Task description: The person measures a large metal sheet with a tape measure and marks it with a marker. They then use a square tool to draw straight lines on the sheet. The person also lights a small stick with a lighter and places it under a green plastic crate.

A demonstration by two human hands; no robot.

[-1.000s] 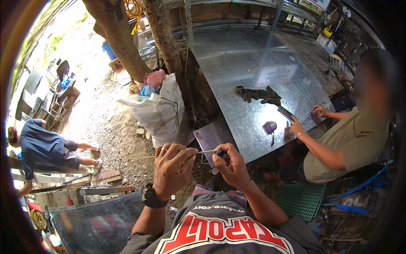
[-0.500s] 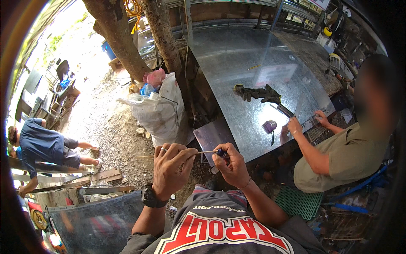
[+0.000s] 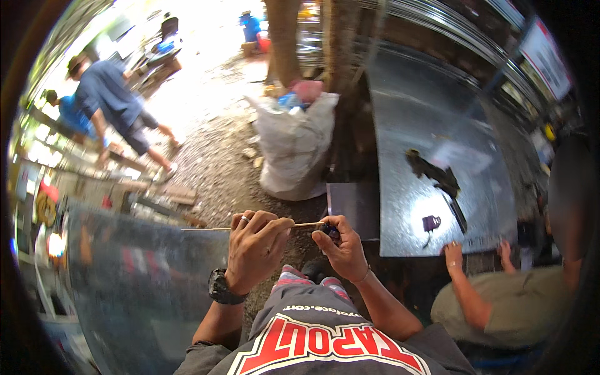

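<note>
My left hand, with a black watch on the wrist, is closed around a thin straight rod that runs out to the left. My right hand grips the dark handle end of the same rod, so both hands hold it level in front of my chest. Below the hands I see my knees and striped cloth.
A big shiny metal sheet lies to the right, with a dark tool on it; a seated person's hands rest at its near edge. A white sack stands ahead. Another curved metal sheet is at my left. People stand far left.
The view has swung to the left and down. My hands hold the rod as before. The seated person's hands have moved to the near edge of the big sheet.
</note>
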